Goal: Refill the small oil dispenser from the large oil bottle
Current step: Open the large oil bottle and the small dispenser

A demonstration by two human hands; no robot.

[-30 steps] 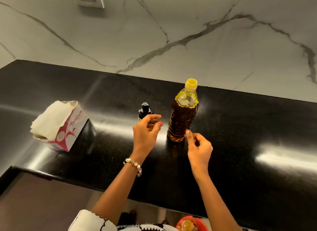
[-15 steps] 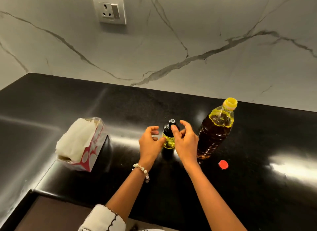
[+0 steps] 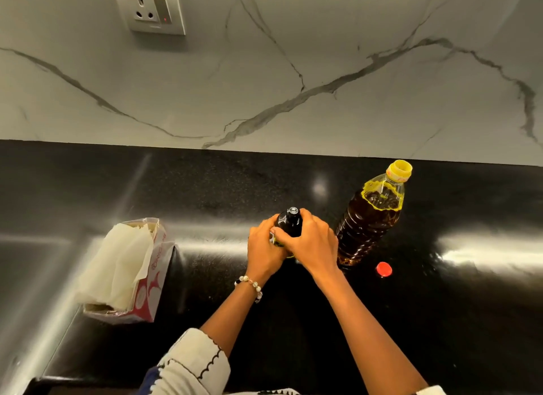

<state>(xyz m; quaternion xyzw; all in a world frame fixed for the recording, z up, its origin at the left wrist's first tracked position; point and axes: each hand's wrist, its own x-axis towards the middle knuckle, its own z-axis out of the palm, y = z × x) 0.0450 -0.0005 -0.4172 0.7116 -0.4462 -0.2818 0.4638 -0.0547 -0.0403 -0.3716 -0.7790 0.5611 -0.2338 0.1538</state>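
The small oil dispenser (image 3: pixel 290 222), dark with a black top, stands on the black counter (image 3: pixel 205 195) at the centre. My left hand (image 3: pixel 264 252) grips its lower body from the left. My right hand (image 3: pixel 311 244) wraps round its upper part from the right, hiding most of the body. Just to the right stands the large oil bottle (image 3: pixel 370 218), clear plastic with dark oil and an open yellow neck. Its red cap (image 3: pixel 383 269) lies on the counter in front of it, to the right.
A torn red and white tissue box (image 3: pixel 129 269) with paper spilling out lies on the counter at the left. A marble wall with a power socket (image 3: pixel 151 8) rises behind. The counter's front edge runs along the bottom left.
My right hand left the large bottle and moved left. Both hands have closed round the small dispenser. The red cap now lies on the counter.
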